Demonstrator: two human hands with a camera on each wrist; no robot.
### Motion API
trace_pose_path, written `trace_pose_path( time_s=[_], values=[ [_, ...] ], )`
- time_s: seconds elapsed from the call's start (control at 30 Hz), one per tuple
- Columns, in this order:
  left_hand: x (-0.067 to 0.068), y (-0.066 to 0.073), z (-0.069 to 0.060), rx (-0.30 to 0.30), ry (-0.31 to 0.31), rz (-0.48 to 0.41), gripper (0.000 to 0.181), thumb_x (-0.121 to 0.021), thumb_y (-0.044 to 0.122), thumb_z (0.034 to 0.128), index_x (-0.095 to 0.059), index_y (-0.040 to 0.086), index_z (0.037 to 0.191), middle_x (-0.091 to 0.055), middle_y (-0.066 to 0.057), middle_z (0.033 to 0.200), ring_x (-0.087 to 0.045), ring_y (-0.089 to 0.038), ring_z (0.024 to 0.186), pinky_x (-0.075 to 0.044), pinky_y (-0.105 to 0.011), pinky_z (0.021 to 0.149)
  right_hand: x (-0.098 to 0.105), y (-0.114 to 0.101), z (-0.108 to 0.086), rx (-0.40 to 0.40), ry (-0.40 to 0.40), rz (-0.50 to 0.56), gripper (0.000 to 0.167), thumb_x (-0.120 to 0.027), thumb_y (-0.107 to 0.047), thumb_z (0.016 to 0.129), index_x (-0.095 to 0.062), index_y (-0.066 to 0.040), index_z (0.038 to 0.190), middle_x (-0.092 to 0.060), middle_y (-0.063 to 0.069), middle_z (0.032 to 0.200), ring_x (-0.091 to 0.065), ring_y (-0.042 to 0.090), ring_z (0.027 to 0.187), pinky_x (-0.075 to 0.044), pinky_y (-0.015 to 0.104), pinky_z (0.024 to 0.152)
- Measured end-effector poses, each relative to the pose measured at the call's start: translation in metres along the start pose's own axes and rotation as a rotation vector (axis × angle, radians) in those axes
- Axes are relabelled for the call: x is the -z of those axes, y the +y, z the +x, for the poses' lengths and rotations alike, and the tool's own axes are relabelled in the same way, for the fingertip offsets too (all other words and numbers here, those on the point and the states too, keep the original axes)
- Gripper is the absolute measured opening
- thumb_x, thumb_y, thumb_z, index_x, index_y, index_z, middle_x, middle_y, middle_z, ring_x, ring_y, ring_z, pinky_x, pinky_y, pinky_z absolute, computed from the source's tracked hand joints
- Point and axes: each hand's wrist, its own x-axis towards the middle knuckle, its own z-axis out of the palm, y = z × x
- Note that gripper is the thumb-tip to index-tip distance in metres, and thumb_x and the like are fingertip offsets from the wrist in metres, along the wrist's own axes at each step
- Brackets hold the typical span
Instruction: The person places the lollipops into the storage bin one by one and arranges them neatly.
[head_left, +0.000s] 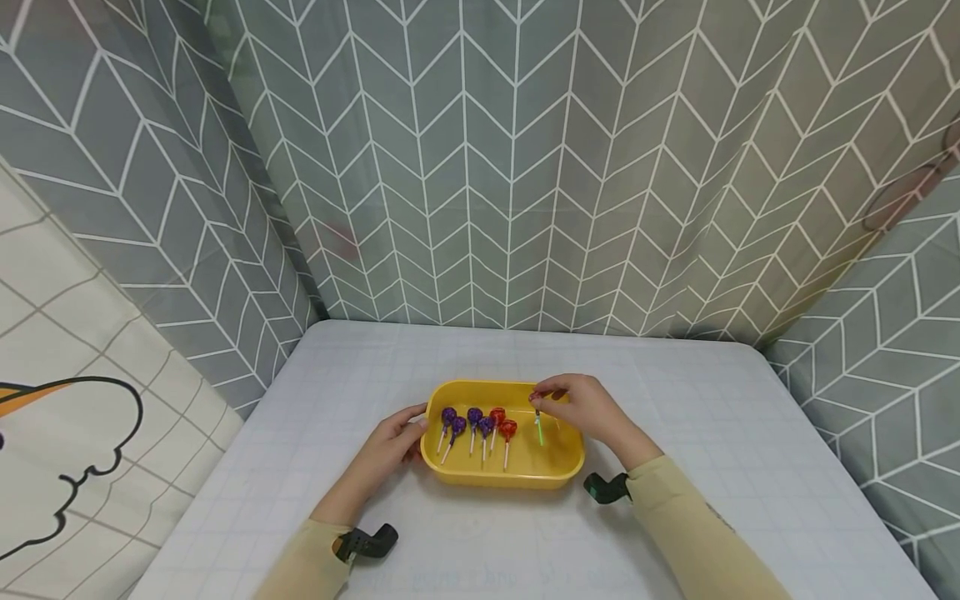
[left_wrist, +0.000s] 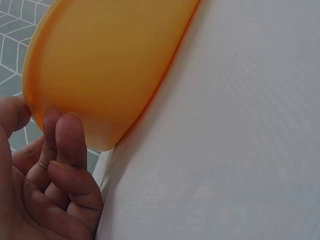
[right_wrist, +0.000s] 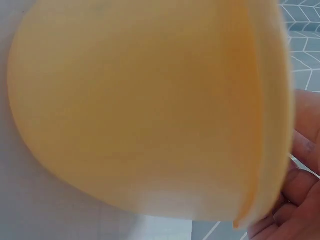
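A yellow tray (head_left: 501, 481) stands on the table, and in the left wrist view its outer wall (left_wrist: 110, 60) fills the upper left. My left hand (head_left: 392, 439) holds its left end, thumb at the rim and fingers against the outside. Above the tray's right part, my right hand (head_left: 581, 407) pinches a lollipop by its head, the green stick (head_left: 540, 431) pointing down. Inside the tray, several purple lollipops (head_left: 475, 415) lie at the left, and two red lollipops (head_left: 507, 429) lie beside them. The tray wall (right_wrist: 140, 110) hides the held lollipop in the right wrist view.
The table (head_left: 495, 546) has a pale, faintly checked cover. Grey patterned curtains (head_left: 517, 208) hang behind it and along the sides. A black wrist camera (head_left: 371, 542) sits on the left wrist, and another wrist camera (head_left: 606, 488) is on the right.
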Motion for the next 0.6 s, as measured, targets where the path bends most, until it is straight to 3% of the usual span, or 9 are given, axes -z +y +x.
trace_pose_path(
  time_s=[0.27,0.6],
  values=[
    [0.002,-0.002,0.0009,-0.02,-0.029,-0.024,0.048,-0.058,0.042,0.0994,-0.053,0.019,0.142,-0.066,-0.011,0.086,-0.057,-0.026,0.071,-0.048,-0.031,0.06,-0.0044,0.0001,0.0027,0.026,-0.017,-0.004,0.026,-0.076,-0.031,0.089,-0.076,-0.016,0.109,-0.068,-0.008,0.095,-0.058,0.016,0.088,-0.053,0.028,0.071],
    [0.0009,0.001,-0.0002,-0.008,-0.014,0.001,0.048,-0.056,0.041,0.1006,-0.052,0.018,0.142,-0.067,-0.01,0.085,-0.059,-0.025,0.07,-0.048,-0.031,0.06,-0.0098,-0.0015,0.0047,0.023,-0.031,-0.028,0.022,-0.076,-0.03,0.089,-0.077,-0.017,0.107,-0.067,-0.01,0.092,-0.057,0.016,0.088,-0.051,0.029,0.075]
  ],
)
